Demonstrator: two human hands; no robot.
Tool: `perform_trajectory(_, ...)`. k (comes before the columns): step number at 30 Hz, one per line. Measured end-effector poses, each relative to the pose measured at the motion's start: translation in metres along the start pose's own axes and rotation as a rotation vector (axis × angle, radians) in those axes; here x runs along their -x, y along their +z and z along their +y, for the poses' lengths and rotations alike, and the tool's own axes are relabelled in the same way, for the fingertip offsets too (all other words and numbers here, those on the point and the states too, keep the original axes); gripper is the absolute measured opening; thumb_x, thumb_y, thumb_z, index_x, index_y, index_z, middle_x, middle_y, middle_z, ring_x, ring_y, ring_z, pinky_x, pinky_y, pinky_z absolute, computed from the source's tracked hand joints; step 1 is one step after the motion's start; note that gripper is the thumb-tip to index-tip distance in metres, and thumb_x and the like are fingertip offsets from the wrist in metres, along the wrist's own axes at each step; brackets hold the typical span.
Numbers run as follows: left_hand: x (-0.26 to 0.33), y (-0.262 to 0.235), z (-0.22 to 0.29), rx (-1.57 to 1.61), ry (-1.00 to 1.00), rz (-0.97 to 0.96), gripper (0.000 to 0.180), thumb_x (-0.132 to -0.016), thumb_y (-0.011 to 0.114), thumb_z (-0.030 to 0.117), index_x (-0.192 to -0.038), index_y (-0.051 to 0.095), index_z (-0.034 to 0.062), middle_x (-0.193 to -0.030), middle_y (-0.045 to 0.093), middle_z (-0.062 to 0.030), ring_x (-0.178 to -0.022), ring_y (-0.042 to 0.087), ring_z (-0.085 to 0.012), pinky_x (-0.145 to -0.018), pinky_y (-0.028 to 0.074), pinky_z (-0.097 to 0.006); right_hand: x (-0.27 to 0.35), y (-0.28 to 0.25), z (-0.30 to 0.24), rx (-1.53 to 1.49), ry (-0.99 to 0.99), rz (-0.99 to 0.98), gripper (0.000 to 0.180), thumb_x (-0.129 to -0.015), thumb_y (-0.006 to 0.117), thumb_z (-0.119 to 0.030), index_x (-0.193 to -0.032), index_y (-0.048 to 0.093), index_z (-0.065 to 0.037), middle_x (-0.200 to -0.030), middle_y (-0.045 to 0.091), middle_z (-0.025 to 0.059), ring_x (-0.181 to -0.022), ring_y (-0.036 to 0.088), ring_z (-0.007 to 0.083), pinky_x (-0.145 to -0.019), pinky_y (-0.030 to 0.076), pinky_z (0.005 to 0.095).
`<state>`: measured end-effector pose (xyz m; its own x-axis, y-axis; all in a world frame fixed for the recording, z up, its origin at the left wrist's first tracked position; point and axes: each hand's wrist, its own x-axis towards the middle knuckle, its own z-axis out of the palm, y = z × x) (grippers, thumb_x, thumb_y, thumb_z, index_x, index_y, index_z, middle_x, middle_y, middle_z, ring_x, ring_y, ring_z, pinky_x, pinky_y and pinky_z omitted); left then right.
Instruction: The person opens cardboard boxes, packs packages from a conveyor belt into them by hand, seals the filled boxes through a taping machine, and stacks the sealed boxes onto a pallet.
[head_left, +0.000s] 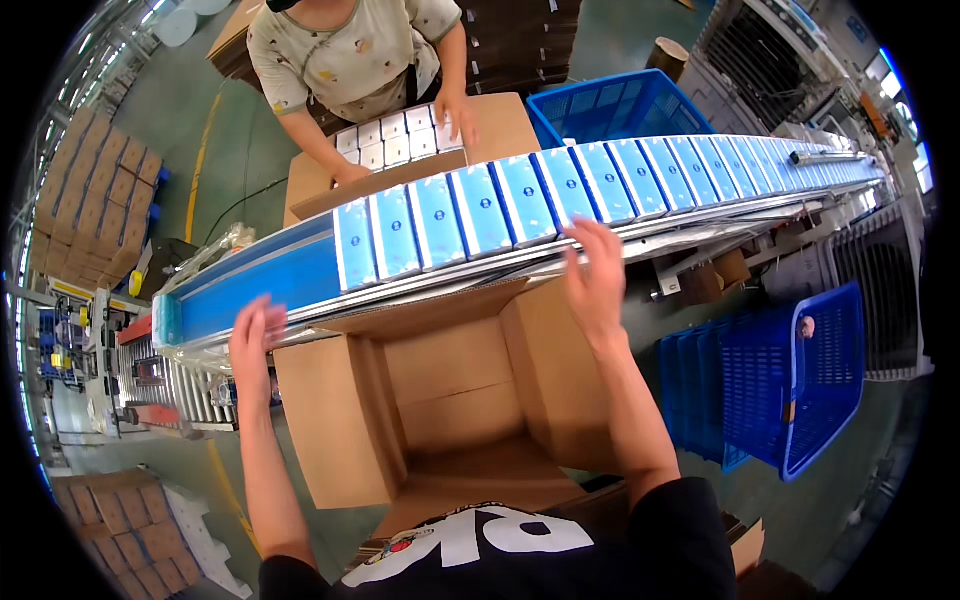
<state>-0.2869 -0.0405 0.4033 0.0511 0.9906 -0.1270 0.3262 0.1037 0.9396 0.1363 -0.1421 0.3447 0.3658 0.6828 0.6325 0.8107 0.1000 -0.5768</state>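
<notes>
Both hands spread open over the conveyor's near edge: left hand (256, 345) at the bare belt (260, 280), right hand (596, 275) touching the row of blue-white packs (480, 210). Between and below both grips, the empty carton (450, 400) gapes, apparently positioned to receive packs.

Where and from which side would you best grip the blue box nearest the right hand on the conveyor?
Grip the blue box across its two long edges, coming from the near side where the right hand hovers. The boxes lie flat and side by side, leaving only the near short end and top free, so probably slide it toward the open carton first.
</notes>
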Motion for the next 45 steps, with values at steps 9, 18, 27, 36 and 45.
perform_trajectory(9,-0.113,0.093,-0.005,-0.2,-0.026,-0.349,0.078,-0.072,0.075,0.03,-0.129,0.032,-0.0021,-0.123,0.047,-0.015,-0.11,0.047,-0.0224,-0.093,0.039,-0.033,-0.064,0.086,-0.025,0.174,0.235,-0.587,0.081,-0.069,0.068,-0.048,-0.13,0.037,-0.006,-0.1,0.053,0.0292,-0.09,0.055,0.0447,-0.076,0.047,0.0463)
perform_trajectory(18,-0.102,0.05,0.017,0.125,-0.008,-0.245,0.071,-0.07,0.076,0.019,-0.123,0.035,-0.0031,-0.111,0.053,-0.0145,-0.098,0.054,-0.0212,-0.083,0.047,-0.033,-0.086,0.083,-0.067,-0.096,0.267,-0.533,0.099,-0.059,0.075,-0.046,-0.139,0.026,-0.015,-0.115,0.05,0.0266,-0.103,0.052,0.0398,-0.087,0.043,0.0416)
perform_trajectory(27,0.111,-0.01,-0.006,-0.371,0.013,-0.4,0.094,-0.074,0.072,0.03,-0.139,0.012,-0.0032,-0.13,0.037,-0.0261,-0.119,0.042,-0.0295,-0.099,0.035,-0.036,0.056,-0.061,-0.153,0.023,0.427,-0.862,0.097,-0.062,0.072,-0.052,-0.137,0.029,-0.009,-0.113,0.052,0.0269,-0.099,0.056,0.0387,-0.087,0.045,0.04)
perform_trajectory(36,0.103,0.129,-0.315,-0.974,-0.76,-1.513,0.063,-0.087,0.034,0.058,-0.121,0.053,0.0075,-0.134,0.042,-0.0144,-0.127,0.036,-0.0277,-0.104,0.029,-0.036,0.285,0.081,-0.026,0.425,0.631,-1.807,0.058,-0.081,0.045,-0.047,-0.127,0.048,-0.011,-0.135,0.042,0.0086,-0.125,0.038,0.026,-0.102,0.033,0.0375)
perform_trajectory(45,0.085,0.086,-0.167,-0.569,-0.417,-1.085,0.053,-0.09,0.046,0.044,-0.128,0.047,0.0065,-0.129,0.048,-0.0119,-0.119,0.045,-0.0248,-0.099,0.035,-0.033,0.069,0.036,-0.059,-0.72,0.349,-0.626,0.028,-0.085,0.059,-0.023,-0.106,0.059,-0.004,-0.098,0.061,0.0146,-0.091,0.059,0.0243,-0.079,0.047,0.035)
